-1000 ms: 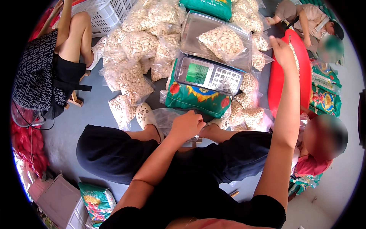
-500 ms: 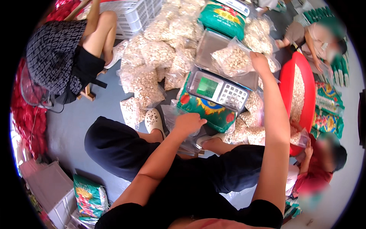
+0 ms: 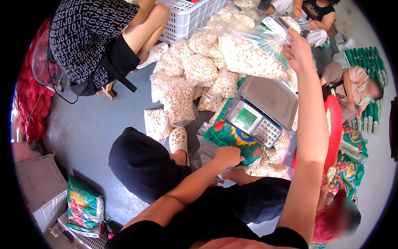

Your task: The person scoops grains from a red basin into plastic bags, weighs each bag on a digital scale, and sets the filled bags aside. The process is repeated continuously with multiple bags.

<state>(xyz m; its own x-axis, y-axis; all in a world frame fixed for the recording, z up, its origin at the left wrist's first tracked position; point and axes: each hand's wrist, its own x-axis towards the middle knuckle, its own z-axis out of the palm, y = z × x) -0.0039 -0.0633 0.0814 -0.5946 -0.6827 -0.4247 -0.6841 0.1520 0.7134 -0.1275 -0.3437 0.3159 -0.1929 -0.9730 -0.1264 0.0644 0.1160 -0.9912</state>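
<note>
From where I stand, the principal change is at the scale (image 3: 253, 124): half a second ago the clear bag of pale pieces (image 3: 251, 54) lay on its metal pan (image 3: 273, 99); it is now raised above and beyond the pan, tilted. I judge that the scale no longer bears its weight. The right hand (image 3: 297, 52) has a closed grip on the bag's gathered neck. The left hand (image 3: 228, 157) is loosely curled beside clear plastic (image 3: 202, 152); whether it holds any, I cannot tell. The scale rests on a green sack (image 3: 232, 139), near piled filled bags (image 3: 178, 93).
</note>
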